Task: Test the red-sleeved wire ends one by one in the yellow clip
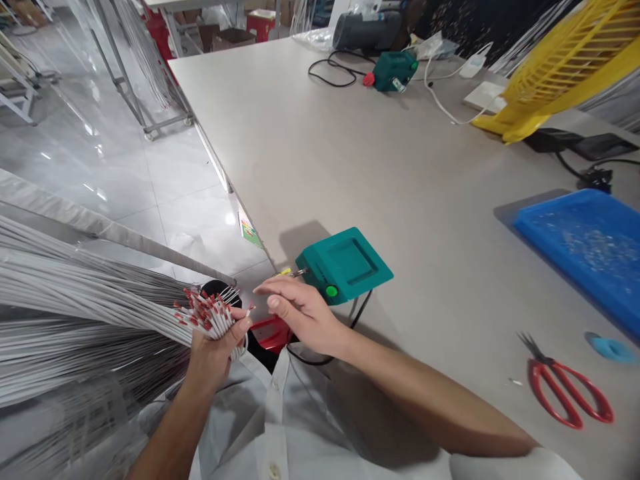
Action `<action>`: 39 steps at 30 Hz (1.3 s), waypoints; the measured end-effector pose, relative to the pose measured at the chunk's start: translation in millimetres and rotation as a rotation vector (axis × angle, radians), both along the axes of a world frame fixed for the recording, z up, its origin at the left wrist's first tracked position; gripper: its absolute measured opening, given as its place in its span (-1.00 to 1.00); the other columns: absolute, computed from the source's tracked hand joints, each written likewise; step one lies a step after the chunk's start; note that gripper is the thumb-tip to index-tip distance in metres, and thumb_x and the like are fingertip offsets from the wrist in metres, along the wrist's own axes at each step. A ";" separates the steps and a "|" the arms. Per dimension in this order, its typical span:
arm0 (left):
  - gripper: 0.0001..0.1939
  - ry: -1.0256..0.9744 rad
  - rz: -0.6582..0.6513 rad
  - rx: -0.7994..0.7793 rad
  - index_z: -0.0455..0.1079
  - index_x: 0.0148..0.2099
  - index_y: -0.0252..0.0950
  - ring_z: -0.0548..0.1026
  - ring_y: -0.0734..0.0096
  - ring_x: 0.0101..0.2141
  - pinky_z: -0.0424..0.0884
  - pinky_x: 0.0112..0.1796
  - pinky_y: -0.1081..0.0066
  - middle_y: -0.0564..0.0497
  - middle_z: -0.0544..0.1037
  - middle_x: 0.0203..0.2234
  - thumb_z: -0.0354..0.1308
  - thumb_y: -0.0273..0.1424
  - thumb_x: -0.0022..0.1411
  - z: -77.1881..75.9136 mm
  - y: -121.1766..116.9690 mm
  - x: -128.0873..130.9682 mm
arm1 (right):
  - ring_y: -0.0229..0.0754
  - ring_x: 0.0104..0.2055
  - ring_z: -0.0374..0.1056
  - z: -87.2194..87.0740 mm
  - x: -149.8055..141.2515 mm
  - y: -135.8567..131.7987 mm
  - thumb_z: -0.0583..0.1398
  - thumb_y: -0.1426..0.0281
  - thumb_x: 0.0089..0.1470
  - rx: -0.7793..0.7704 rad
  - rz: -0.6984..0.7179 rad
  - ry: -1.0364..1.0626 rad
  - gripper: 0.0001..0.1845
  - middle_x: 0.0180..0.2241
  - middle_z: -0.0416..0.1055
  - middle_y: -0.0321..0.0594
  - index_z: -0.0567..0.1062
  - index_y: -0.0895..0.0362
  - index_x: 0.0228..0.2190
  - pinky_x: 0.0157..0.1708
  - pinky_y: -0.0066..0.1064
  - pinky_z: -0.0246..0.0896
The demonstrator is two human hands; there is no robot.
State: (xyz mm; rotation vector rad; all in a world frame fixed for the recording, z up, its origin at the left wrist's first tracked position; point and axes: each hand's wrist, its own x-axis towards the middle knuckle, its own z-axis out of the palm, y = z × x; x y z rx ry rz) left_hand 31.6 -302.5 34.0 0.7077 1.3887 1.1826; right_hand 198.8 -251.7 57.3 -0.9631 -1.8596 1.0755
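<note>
My left hand (216, 357) is closed around a bundle of thin white wires (214, 321), whose ends are reddish. One wire end stands out beside my thumb, apart from the rest. Just to the right, my right hand (311, 319) hovers with its fingers stretched out and its thumb apart, nothing visible between them. Beyond that hand, at the table's edge, sits a green machine (350, 260) with a square recess on top, a round green button (331, 291) and a small metal tip (299, 273) pointing towards the wires.
Long wires (90, 293) stretch off to the left. On the table (400, 180) are red-handled scissors (565, 393), a blue ring of tape (613, 348), a blue tray (590, 247) and a yellow fan (565, 73). A second green device (395, 70) and a dark motor (367, 30) stand at the back.
</note>
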 end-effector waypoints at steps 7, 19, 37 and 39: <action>-0.85 0.058 -0.163 0.030 0.45 -0.40 -0.34 0.30 0.54 -0.63 0.23 -0.57 0.50 0.11 0.37 -0.69 0.27 -0.36 -0.03 2.1 -0.9 -5.5 | -0.30 -0.48 0.28 -2.0 -15.3 0.8 0.21 0.32 0.01 -0.134 0.067 0.037 -0.83 -0.50 0.40 -0.23 0.49 0.18 -0.47 -0.45 -0.47 0.16; -0.84 0.015 -0.155 -0.009 0.48 -0.41 -0.34 0.29 0.55 -0.67 0.20 -0.63 0.52 0.10 0.39 -0.72 0.31 -0.37 -0.10 0.7 0.9 -7.7 | -0.25 -0.40 0.28 17.4 2.0 13.4 0.07 0.48 0.08 0.364 0.311 -0.651 -0.87 -0.40 0.39 -0.18 0.43 0.18 -0.38 -0.48 -0.46 0.08; -0.79 -0.029 -0.085 -0.049 0.45 -0.48 -0.35 0.28 0.57 -0.70 0.20 -0.66 0.52 0.12 0.36 -0.75 0.36 -0.36 -0.20 11.6 4.3 -2.8 | -0.31 -0.50 0.26 1.3 -8.4 -1.6 0.18 0.32 0.03 0.028 0.073 -0.071 -0.85 -0.46 0.38 -0.22 0.45 0.17 -0.40 -0.47 -0.46 0.18; -0.78 -0.032 -0.099 -0.055 0.46 -0.46 -0.36 0.29 0.56 -0.69 0.21 -0.65 0.51 0.11 0.38 -0.73 0.36 -0.35 -0.19 8.6 3.1 -4.1 | -0.34 -0.54 0.22 0.2 -9.5 0.0 0.24 0.28 -0.03 -0.025 0.057 -0.069 -0.80 -0.44 0.38 -0.23 0.45 0.17 -0.40 -0.50 -0.47 0.16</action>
